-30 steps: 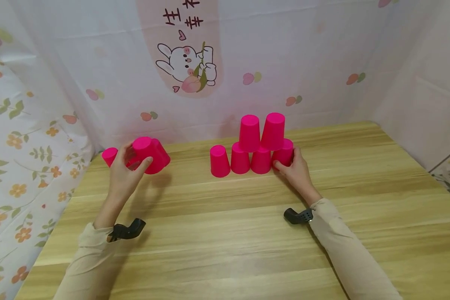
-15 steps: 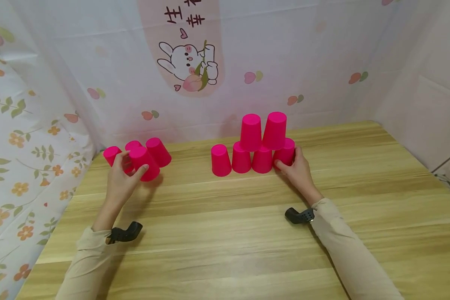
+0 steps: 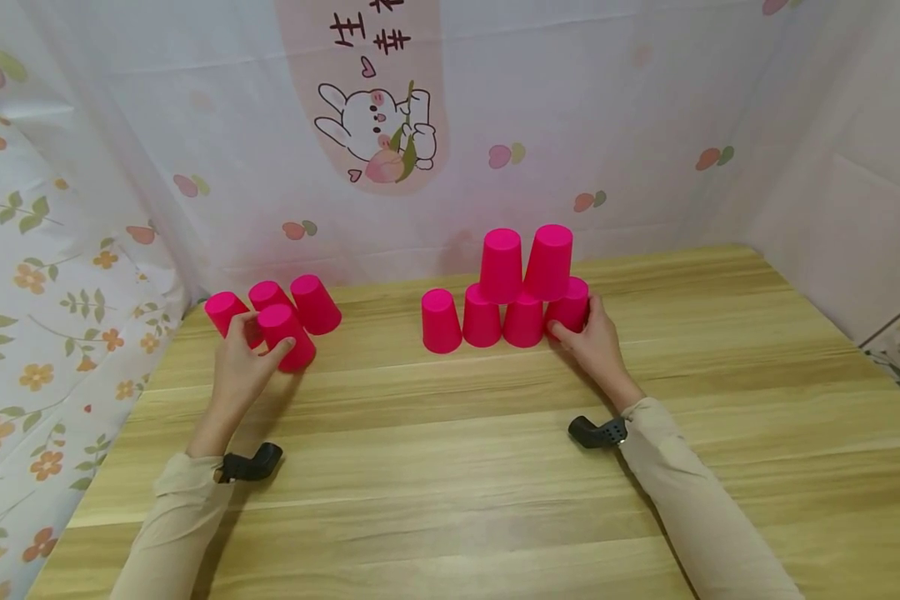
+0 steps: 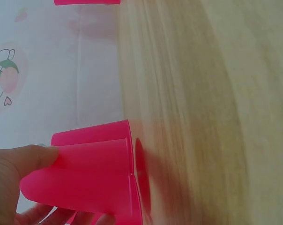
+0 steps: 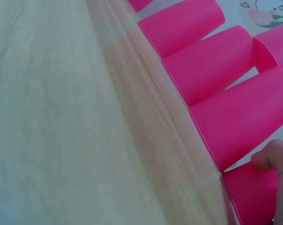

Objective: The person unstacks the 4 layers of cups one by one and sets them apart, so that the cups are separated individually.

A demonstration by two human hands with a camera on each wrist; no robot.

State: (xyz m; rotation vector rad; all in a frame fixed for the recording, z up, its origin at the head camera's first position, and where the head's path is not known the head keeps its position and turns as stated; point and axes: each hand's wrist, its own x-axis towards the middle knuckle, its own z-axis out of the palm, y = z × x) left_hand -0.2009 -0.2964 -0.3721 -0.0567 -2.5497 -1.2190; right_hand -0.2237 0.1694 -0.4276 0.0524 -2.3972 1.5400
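My left hand [image 3: 242, 362] holds an upside-down pink cup [image 3: 291, 343] between thumb and fingers, its rim close over the table. Just behind it stand three more inverted pink cups, one of them the rear right cup [image 3: 317, 305]. In the left wrist view the held cup [image 4: 85, 176] overlaps its neighbours. My right hand [image 3: 594, 343] grips the rightmost cup [image 3: 572, 300] of a bottom row; its thumb [image 5: 272, 157] lies on that cup in the right wrist view. Two cups form a second tier, the left one [image 3: 501, 267] and the right one [image 3: 549, 262].
The bottom row's leftmost cup [image 3: 441, 323] has no cup on it. A wooden table [image 3: 450, 467] carries everything. A patterned white cloth [image 3: 607, 108] hangs behind it, and a floral one [image 3: 37, 333] at the left. Each wrist wears a black camera.
My left hand has lowered its cup and brought it slightly nearer to me, so the cups behind show more. The right hand and the two-tier stack have stayed put.
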